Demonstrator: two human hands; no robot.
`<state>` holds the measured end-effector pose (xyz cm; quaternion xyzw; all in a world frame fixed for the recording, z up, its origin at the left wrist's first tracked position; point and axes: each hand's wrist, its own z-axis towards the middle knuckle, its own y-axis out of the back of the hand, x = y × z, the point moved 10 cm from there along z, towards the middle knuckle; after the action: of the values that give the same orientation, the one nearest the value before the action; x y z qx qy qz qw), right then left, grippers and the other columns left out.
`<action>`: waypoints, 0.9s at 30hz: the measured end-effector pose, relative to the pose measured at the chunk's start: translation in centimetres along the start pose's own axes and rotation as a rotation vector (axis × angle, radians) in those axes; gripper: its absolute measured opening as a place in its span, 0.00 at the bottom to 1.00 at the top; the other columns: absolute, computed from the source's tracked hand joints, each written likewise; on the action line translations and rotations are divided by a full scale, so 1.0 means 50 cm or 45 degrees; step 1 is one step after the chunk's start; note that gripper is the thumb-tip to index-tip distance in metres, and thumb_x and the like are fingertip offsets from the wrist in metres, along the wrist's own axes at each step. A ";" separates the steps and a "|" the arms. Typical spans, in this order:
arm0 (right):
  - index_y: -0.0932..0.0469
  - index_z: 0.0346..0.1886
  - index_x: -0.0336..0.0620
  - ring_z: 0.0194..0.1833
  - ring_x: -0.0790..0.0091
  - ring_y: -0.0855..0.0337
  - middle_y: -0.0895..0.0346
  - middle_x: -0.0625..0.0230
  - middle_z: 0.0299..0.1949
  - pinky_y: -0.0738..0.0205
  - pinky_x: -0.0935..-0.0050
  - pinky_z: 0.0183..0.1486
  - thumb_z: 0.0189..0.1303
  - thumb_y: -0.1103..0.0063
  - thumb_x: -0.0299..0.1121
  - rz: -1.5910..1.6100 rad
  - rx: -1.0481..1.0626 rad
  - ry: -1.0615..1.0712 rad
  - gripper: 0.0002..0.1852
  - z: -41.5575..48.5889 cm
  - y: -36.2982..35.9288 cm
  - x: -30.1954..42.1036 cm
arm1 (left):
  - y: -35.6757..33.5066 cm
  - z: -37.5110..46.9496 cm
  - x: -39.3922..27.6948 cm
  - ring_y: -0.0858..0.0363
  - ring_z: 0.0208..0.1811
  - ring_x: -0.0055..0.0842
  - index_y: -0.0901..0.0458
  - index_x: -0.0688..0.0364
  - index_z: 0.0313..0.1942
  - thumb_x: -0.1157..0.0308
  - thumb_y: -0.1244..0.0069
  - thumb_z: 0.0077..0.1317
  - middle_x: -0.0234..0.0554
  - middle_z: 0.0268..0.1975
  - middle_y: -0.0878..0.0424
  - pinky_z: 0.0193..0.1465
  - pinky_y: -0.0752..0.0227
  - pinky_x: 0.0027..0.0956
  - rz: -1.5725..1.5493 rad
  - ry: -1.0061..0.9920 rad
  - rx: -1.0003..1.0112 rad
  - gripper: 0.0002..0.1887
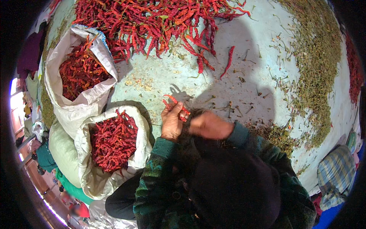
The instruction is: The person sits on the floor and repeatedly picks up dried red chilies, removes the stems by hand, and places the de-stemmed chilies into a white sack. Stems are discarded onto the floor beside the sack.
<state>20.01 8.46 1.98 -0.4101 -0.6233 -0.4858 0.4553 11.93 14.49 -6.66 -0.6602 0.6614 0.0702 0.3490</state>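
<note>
My left hand [172, 120] grips a few red chili peppers [172, 98], their tips sticking out past the thumb. Close beside it on the right is my right hand [211, 126], blurred and with curled fingers; whether it holds anything cannot be seen. Beyond my hands, a large heap of red chilies [148, 25] covers the far part of the pale work surface [168, 71]. One chili [228, 63] lies apart from the heap. To the left, an open white woven sack [143, 143] is filled with stemless-looking red chilies [114, 140].
A second open woven sack [54, 71] of chilies [81, 68] stands farther left. Loose stems [230, 107] lie beyond my right hand. A broad band of green-brown stems [317, 71] runs along the right. A checked cloth bundle [337, 174] sits at the lower right.
</note>
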 end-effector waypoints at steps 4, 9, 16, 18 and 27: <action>0.27 0.33 0.41 0.27 0.49 0.24 0.28 0.51 0.27 0.32 0.56 0.25 0.56 0.45 0.44 -0.639 -0.865 -0.248 0.14 0.013 0.192 -0.107 | -0.003 -0.013 -0.012 0.21 0.29 0.29 0.23 0.61 0.37 0.76 0.49 0.60 0.41 0.32 0.20 0.33 0.24 0.37 -0.047 0.079 0.026 0.05; 0.26 0.36 0.40 0.29 0.47 0.24 0.27 0.51 0.31 0.31 0.53 0.29 0.51 0.41 0.39 -0.848 -1.023 -0.601 0.14 0.071 0.278 -0.149 | -0.008 -0.021 -0.017 0.29 0.24 0.23 0.24 0.62 0.38 0.70 0.49 0.62 0.32 0.24 0.27 0.33 0.29 0.35 -0.048 0.073 0.084 0.07; 0.22 0.29 0.35 0.26 0.62 0.23 0.24 0.55 0.23 0.32 0.64 0.28 0.49 0.41 0.33 -0.037 -0.863 -0.334 0.10 0.044 0.230 -0.155 | -0.020 -0.019 -0.027 0.34 0.20 0.18 0.23 0.66 0.39 0.68 0.48 0.62 0.29 0.21 0.30 0.28 0.31 0.30 0.046 0.046 0.013 0.10; 0.22 0.29 0.34 0.25 0.71 0.24 0.24 0.60 0.22 0.32 0.69 0.28 0.50 0.40 0.32 0.239 -0.671 -0.301 0.09 0.064 0.186 -0.136 | -0.027 -0.017 -0.031 0.33 0.19 0.17 0.22 0.65 0.40 0.68 0.47 0.62 0.28 0.23 0.29 0.28 0.30 0.28 0.135 0.033 0.013 0.11; 0.23 0.33 0.31 0.27 0.81 0.31 0.26 0.69 0.21 0.34 0.75 0.30 0.58 0.43 0.32 0.667 -0.351 -0.337 0.11 0.093 0.084 -0.087 | -0.037 -0.038 -0.051 0.34 0.19 0.13 0.21 0.62 0.38 0.74 0.46 0.59 0.28 0.27 0.24 0.22 0.36 0.22 0.202 0.091 0.124 0.07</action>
<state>24.32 13.53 -1.79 -0.6740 -0.4787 -0.3746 0.4199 12.65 15.33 -3.16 -0.5899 0.7264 0.0418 0.3502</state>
